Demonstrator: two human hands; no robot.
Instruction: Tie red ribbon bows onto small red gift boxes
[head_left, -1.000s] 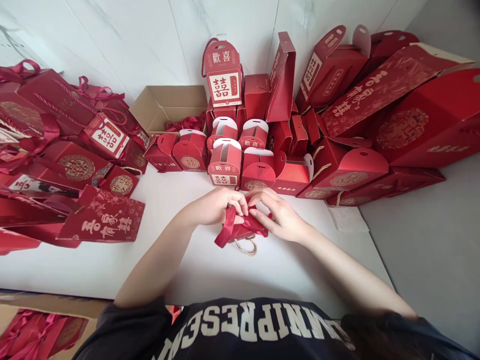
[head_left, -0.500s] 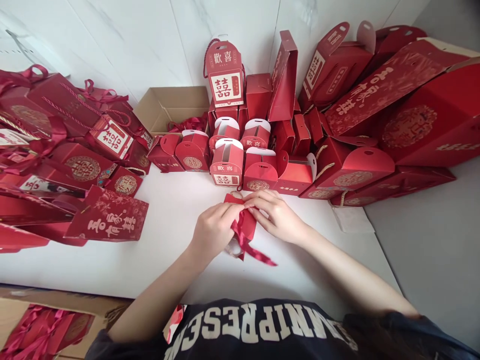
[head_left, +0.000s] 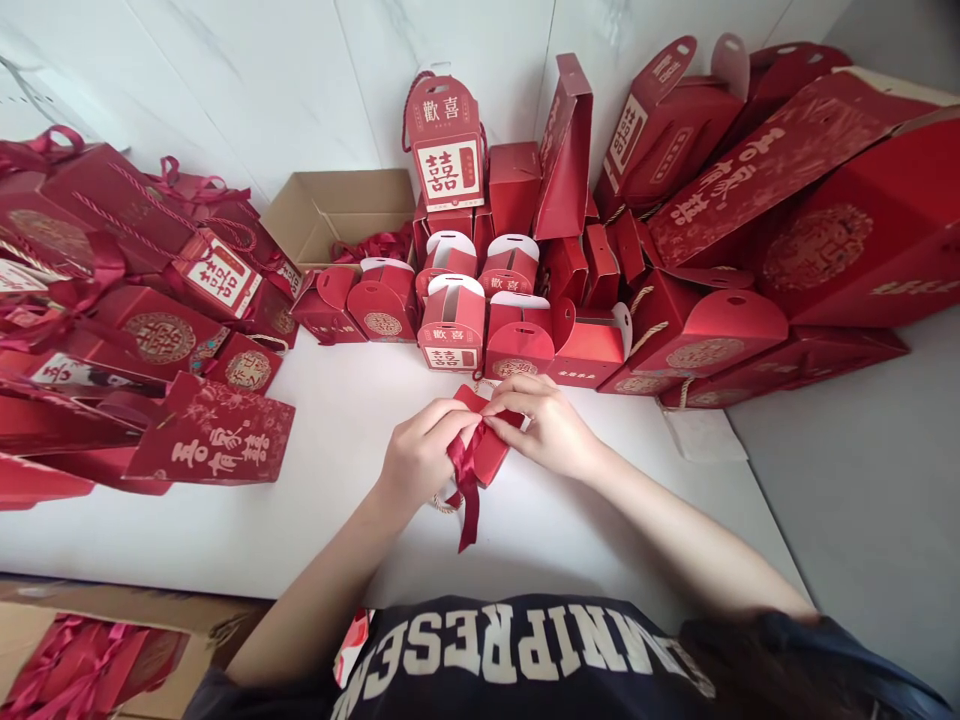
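On the white table in front of me lies a small red gift box [head_left: 493, 457], turned at an angle and partly covered by my fingers. A dark red satin ribbon [head_left: 466, 482] crosses its top, one tail hanging toward me. My left hand [head_left: 429, 450] pinches the ribbon at the box's upper middle. From the other side my right hand [head_left: 551, 425] pinches the same ribbon, the thumbs and fingertips of both hands nearly meeting. A twisted cord handle [head_left: 448, 503] shows at the box's near left corner. Whether a knot sits under my fingertips is hidden.
Several small red boxes [head_left: 452, 325] stand in rows just beyond my hands. Larger red boxes [head_left: 705, 330] are stacked at right, more ribboned boxes [head_left: 161, 335] at left. An open cardboard carton [head_left: 341, 195] stands behind; another carton [head_left: 180, 625] sits below the table's near left edge.
The ribbon tail has swung from pointing right to hanging down toward me. The box has turned slightly, and both hands stay at the ribbon with fingertips closer together.
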